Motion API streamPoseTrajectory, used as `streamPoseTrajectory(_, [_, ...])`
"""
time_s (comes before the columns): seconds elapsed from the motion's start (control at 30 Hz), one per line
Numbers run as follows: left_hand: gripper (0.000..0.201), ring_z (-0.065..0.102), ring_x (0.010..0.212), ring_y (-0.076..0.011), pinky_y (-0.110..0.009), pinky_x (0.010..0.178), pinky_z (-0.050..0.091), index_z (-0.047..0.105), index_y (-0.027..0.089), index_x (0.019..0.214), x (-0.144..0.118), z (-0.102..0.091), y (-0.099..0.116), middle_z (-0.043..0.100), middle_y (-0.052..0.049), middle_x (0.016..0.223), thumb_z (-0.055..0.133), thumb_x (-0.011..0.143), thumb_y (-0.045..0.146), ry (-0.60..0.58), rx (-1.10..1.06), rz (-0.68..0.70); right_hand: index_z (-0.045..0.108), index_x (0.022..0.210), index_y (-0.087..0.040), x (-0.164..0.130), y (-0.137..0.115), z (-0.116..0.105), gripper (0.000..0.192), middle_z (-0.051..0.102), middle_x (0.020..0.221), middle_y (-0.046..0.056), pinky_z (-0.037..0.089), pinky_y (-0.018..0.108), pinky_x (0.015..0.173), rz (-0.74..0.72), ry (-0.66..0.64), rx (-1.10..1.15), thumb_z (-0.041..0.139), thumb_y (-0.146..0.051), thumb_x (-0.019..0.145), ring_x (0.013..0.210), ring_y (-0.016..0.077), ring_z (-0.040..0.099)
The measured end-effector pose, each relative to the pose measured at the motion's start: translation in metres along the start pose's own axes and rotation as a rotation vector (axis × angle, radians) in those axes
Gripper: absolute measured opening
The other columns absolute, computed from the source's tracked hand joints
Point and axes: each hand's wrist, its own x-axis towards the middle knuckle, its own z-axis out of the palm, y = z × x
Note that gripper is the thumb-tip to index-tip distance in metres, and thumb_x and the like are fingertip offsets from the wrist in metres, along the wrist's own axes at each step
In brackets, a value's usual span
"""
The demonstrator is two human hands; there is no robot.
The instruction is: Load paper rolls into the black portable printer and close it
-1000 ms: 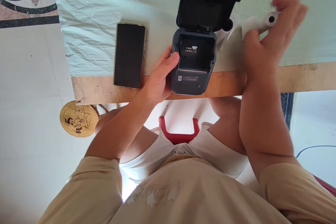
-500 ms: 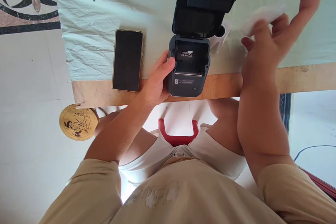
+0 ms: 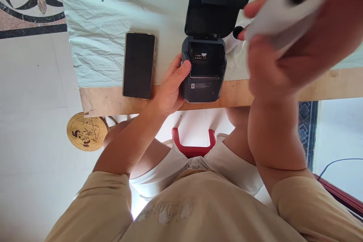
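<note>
My left hand [image 3: 172, 87] grips the left side of a dark label printer [image 3: 202, 87] at the table's front edge. The printer's lid [image 3: 217, 5] stands raised, and the bay inside shows a small printed sticker. Up at the right, my right hand [image 3: 286, 68] holds a white paper roll [image 3: 272, 19] with a dark core hole, close to the camera and blurred. Just right of the printer, another white roll [image 3: 231, 43] with a black core lies on the cloth, partly behind the lid and my right fingers.
A smartphone [image 3: 138, 66] with a dark screen lies left of the printer. Pale green cloth [image 3: 96, 26] covers the table, leaving a bare wooden edge [image 3: 99, 100]. Below the left corner is a round wooden stool [image 3: 86, 132]; a red bar [image 3: 195, 151] shows between my legs.
My right hand has turned and come nearer the camera, and a white paper roll now shows in it where a blurred white shape was. My left hand stays on the printer.
</note>
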Motion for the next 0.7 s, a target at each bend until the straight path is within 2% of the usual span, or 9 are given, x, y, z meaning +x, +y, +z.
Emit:
streamPoseTrajectory(0.07, [0.022, 0.056, 0.107, -0.0157, -0.028, 0.086, 0.049, 0.054, 0.024, 0.099, -0.001, 0.002, 0.002, 0.061, 0.000, 0.098, 0.043, 0.084, 0.034, -0.001, -0.018, -0.006, 0.055, 0.101, -0.035, 0.002, -0.004, 0.006, 0.021, 0.057, 0.094, -0.006, 0.050, 0.037, 0.065, -0.066, -0.052, 0.001, 0.046, -0.034, 0.082, 0.081, 0.0172, 0.061])
streamPoseTrajectory(0.13, [0.021, 0.056, 0.105, -0.0166, -0.026, 0.083, 0.049, 0.054, 0.024, 0.099, -0.003, 0.003, 0.004, 0.062, 0.000, 0.099, 0.043, 0.084, 0.033, -0.003, -0.006, -0.019, 0.050, 0.109, -0.037, 0.006, -0.005, 0.011, 0.042, 0.059, 0.101, -0.004, 0.052, 0.034, 0.072, -0.146, -0.101, -0.056, 0.058, -0.019, 0.072, 0.086, 0.0172, 0.060])
streamPoseTrajectory(0.2, [0.019, 0.057, 0.102, -0.0173, -0.024, 0.078, 0.049, 0.054, 0.026, 0.097, -0.004, 0.004, 0.006, 0.062, 0.000, 0.096, 0.044, 0.083, 0.034, 0.018, 0.021, -0.040, 0.050, 0.106, -0.035, 0.009, -0.007, 0.014, 0.047, 0.060, 0.099, -0.003, 0.051, 0.031, 0.073, -0.174, -0.154, -0.171, 0.059, -0.012, 0.066, 0.084, 0.0163, 0.060])
streamPoseTrajectory(0.37, [0.021, 0.060, 0.092, -0.0172, -0.024, 0.067, 0.047, 0.052, 0.026, 0.101, -0.006, 0.007, 0.006, 0.062, 0.000, 0.093, 0.046, 0.082, 0.034, 0.072, 0.039, -0.070, 0.048, 0.090, -0.030, 0.008, -0.006, 0.015, 0.036, 0.061, 0.091, -0.002, 0.048, 0.033, 0.068, -0.103, -0.161, -0.393, 0.058, -0.009, 0.062, 0.081, 0.0184, 0.060])
streamPoseTrajectory(0.53, [0.022, 0.062, 0.081, -0.0136, -0.022, 0.060, 0.047, 0.050, 0.025, 0.103, -0.006, 0.008, 0.005, 0.060, 0.000, 0.087, 0.046, 0.082, 0.031, 0.067, 0.020, -0.034, 0.050, 0.081, -0.029, 0.005, 0.000, 0.013, 0.029, 0.066, 0.092, -0.005, 0.046, 0.036, 0.073, -0.119, -0.199, -0.419, 0.056, -0.007, 0.062, 0.084, 0.0179, 0.061])
streamPoseTrajectory(0.7, [0.019, 0.062, 0.089, -0.0145, -0.020, 0.062, 0.049, 0.050, 0.025, 0.101, -0.004, 0.004, 0.002, 0.058, 0.002, 0.081, 0.043, 0.084, 0.031, 0.019, 0.015, -0.014, 0.055, 0.067, -0.027, 0.005, 0.006, 0.014, 0.016, 0.066, 0.086, -0.005, 0.047, 0.035, 0.071, -0.198, -0.192, -0.406, 0.056, -0.011, 0.067, 0.081, 0.0178, 0.059])
